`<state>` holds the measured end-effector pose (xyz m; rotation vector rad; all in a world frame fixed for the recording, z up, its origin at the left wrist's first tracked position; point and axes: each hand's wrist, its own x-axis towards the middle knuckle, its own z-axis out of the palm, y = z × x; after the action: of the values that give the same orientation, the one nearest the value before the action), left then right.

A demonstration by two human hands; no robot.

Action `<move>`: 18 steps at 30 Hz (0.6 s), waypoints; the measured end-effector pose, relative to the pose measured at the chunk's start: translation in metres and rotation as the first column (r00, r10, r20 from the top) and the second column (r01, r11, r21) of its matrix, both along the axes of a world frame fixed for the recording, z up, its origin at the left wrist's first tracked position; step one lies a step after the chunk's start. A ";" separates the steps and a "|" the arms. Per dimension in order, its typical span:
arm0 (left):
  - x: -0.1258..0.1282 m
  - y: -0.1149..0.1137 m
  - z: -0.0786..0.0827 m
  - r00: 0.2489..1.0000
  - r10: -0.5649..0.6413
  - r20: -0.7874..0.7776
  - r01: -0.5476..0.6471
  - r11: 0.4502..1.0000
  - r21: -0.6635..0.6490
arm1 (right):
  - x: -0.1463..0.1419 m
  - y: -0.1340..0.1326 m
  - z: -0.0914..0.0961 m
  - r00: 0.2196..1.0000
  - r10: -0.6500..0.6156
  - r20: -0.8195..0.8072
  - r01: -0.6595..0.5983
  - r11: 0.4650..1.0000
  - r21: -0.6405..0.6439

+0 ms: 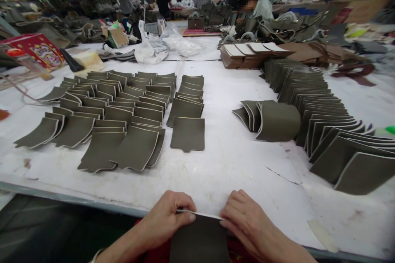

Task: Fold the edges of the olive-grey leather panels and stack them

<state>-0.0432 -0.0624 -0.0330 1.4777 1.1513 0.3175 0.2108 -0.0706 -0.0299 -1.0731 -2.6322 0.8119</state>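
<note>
At the table's front edge, both my hands grip a dark olive leather panel (199,240) by its pale upper edge. My left hand (168,211) pinches the left corner between thumb and fingers. The right corner is held the same way by my right hand (243,217). The panel hangs down toward my lap, and its lower part runs out of view. Beyond my hands, a similar flat panel (187,133) with a small tab lies at the front of a short overlapping row. Several rows of curved olive panels (120,110) spread out to the left.
On the right, a long line of olive panels (324,119) stands on edge beside a few curled panels (277,121). Brown pieces (243,55) are stacked behind. Plastic bags (151,47) and a red box (40,51) lie at the back left. Other people work far off.
</note>
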 end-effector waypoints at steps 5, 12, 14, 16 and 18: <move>0.010 0.002 0.010 0.978 -0.104 -0.178 0.134 0.978 0.161 | -0.002 -0.005 -0.009 0.997 -0.044 -0.058 0.036 0.991 -0.128; 0.045 0.006 0.015 0.912 -0.306 -0.272 0.380 0.879 0.287 | -0.005 -0.003 -0.008 0.987 -0.109 -0.120 0.074 0.961 -0.265; 0.045 0.006 0.011 0.928 -0.296 -0.225 0.347 0.908 0.237 | -0.002 -0.002 -0.006 0.983 -0.127 -0.132 0.085 0.954 -0.289; 0.036 0.006 0.006 0.929 -0.282 -0.239 0.328 0.926 0.185 | 0.004 -0.002 -0.006 0.979 -0.151 -0.138 0.106 0.952 -0.286; 0.021 0.008 -0.001 0.915 -0.282 -0.289 0.342 0.922 0.183 | 0.011 0.000 -0.007 0.970 -0.197 -0.144 0.150 0.946 -0.286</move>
<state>-0.0224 -0.0543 -0.0340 1.9252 1.0803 0.0336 0.2221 -0.0707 -0.0373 -1.2208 -2.2915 1.1942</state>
